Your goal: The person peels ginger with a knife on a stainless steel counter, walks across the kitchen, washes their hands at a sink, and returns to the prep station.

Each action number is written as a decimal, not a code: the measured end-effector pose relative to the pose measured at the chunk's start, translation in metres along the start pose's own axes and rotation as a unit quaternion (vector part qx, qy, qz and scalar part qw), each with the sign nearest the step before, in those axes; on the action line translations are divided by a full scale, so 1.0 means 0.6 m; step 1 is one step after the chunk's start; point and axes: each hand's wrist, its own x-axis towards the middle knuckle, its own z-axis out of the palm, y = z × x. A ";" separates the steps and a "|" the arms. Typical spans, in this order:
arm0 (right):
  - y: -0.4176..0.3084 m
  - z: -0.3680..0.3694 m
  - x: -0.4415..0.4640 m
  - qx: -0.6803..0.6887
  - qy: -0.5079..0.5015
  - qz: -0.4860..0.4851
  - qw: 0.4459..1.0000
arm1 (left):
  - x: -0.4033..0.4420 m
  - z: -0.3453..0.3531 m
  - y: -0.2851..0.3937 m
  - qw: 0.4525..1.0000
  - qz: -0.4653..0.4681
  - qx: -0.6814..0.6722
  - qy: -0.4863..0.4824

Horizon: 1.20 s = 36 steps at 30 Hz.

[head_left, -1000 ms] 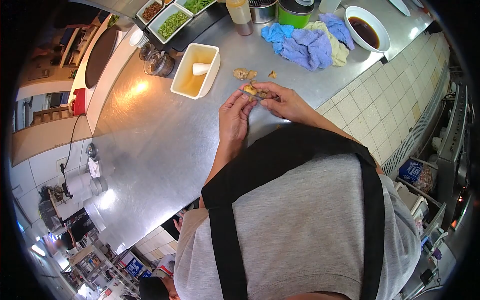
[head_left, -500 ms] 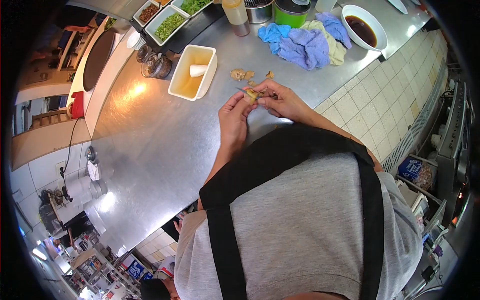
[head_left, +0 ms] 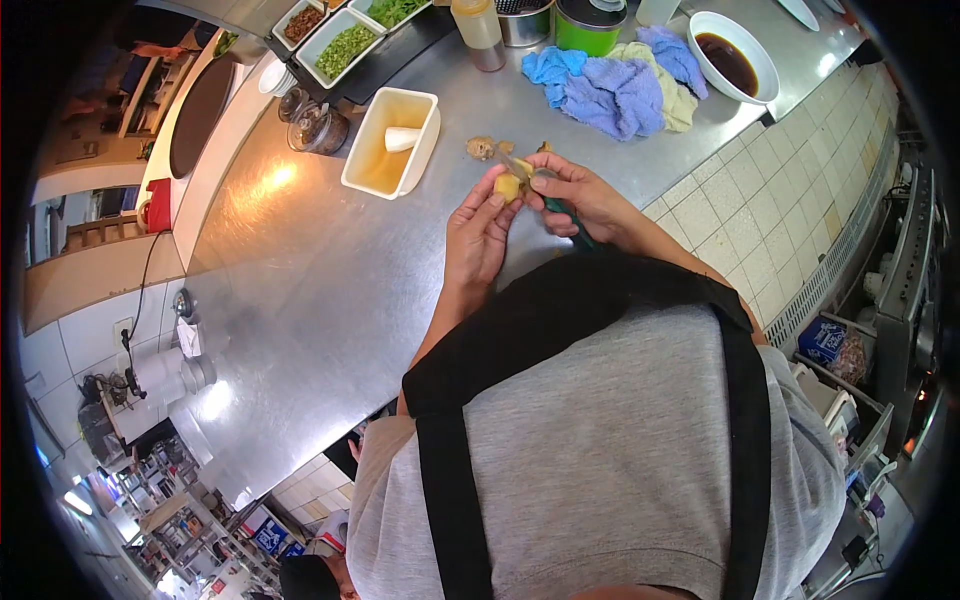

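Note:
My left hand (head_left: 478,238) is closed around a pale yellow, partly peeled piece of ginger (head_left: 508,188). A small knife with a dark green handle (head_left: 566,214) sits in my right hand (head_left: 592,198), its blade against the ginger and my thumb close to the edge. Just beyond my hands, knobby brown ginger pieces (head_left: 481,148) lie on the steel counter (head_left: 330,270). To the left stands a white rectangular tub (head_left: 412,181) of yellowish liquid, with a white cylindrical object (head_left: 402,138) in it.
Blue and cream cloths (head_left: 615,95), a squeeze bottle (head_left: 479,35), a green can (head_left: 590,25) and a white bowl of dark liquid (head_left: 745,78) stand farther back. Glass jars (head_left: 318,128) and trays of chopped greens (head_left: 342,50) are at the left. A person's dark cap (head_left: 305,577) shows at the bottom.
My right hand has turned, bringing the knife's green handle into view. The ginger now shows its pale yellow, peeled side. The whole view has shifted slightly.

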 end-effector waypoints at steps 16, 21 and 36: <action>0.014 0.020 -0.001 -0.344 0.055 -0.110 0.931 | -0.001 -0.008 0.003 0.997 0.012 0.061 0.049; 0.015 0.020 0.002 -0.370 0.071 -0.109 0.920 | 0.002 -0.019 -0.007 0.996 0.051 0.057 0.035; 0.018 0.007 0.008 -0.215 0.036 -0.046 0.975 | -0.005 -0.017 -0.005 0.976 0.089 0.198 0.000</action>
